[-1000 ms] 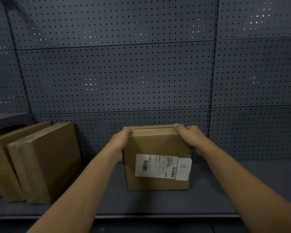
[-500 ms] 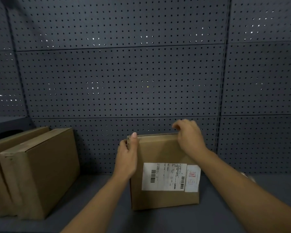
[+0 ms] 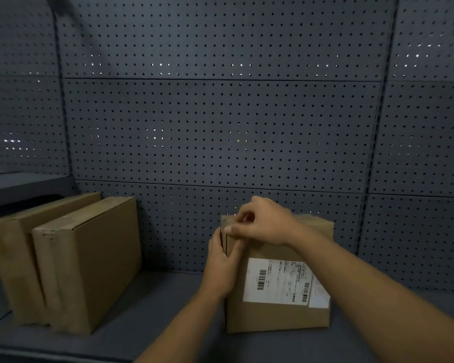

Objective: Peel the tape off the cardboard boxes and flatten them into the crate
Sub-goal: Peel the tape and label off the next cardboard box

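Note:
A brown cardboard box point(image 3: 278, 318) with a white shipping label point(image 3: 281, 281) stands upright on the grey shelf point(image 3: 168, 310), right of centre. My left hand point(image 3: 222, 265) grips the box's left edge near the top. My right hand point(image 3: 262, 224) reaches across the top to the upper left corner, fingers curled and pinching at the tape there. The tape itself is hard to make out. No crate is in view.
Two more brown cardboard boxes point(image 3: 89, 263) point(image 3: 19, 247) stand side by side at the left of the shelf. A grey pegboard wall point(image 3: 220, 127) closes the back. A darker ledge point(image 3: 24, 187) sits at far left.
My right hand has moved from the top right of the box across to its top left corner. My left hand has slid lower along the left edge. The view shifted left.

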